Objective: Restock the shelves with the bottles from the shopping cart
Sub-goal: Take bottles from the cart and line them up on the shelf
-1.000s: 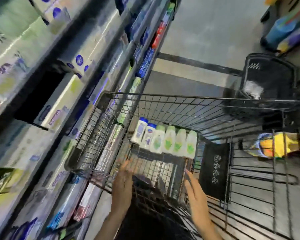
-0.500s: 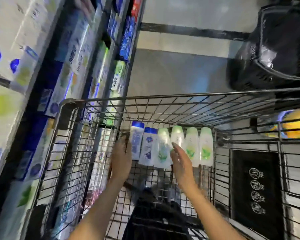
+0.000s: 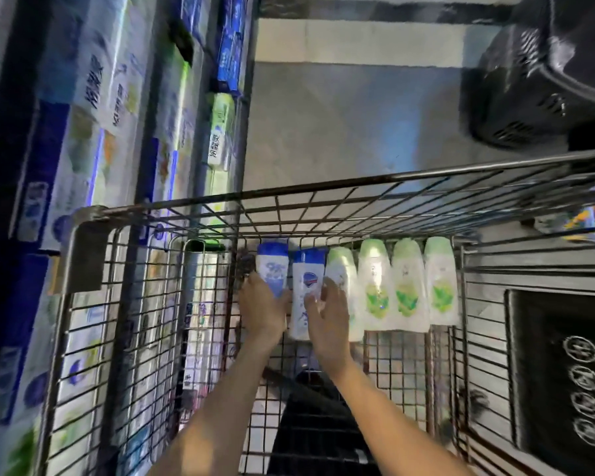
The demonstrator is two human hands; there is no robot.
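Observation:
Several bottles lie in a row at the far end of the wire shopping cart [image 3: 323,194]. Two are white with blue caps [image 3: 272,262] [image 3: 308,280], the others white with green caps [image 3: 375,280]. My left hand [image 3: 263,309] lies on the leftmost blue-capped bottle, fingers curled round its lower part. My right hand [image 3: 327,314] rests over the second blue-capped bottle and the first green-capped bottle [image 3: 340,266], fingers spread. The shelves [image 3: 124,97] run along the left of the cart.
The shelves hold boxed and packaged goods right against the cart's left side. A black plastic basket [image 3: 543,84] stands on the grey floor at the top right. A black panel with icons [image 3: 564,372] sits in the cart at the right.
Both hands have reached farther into the cart, from its near part onto the blue-capped bottles. The view has tilted down and closer to the cart.

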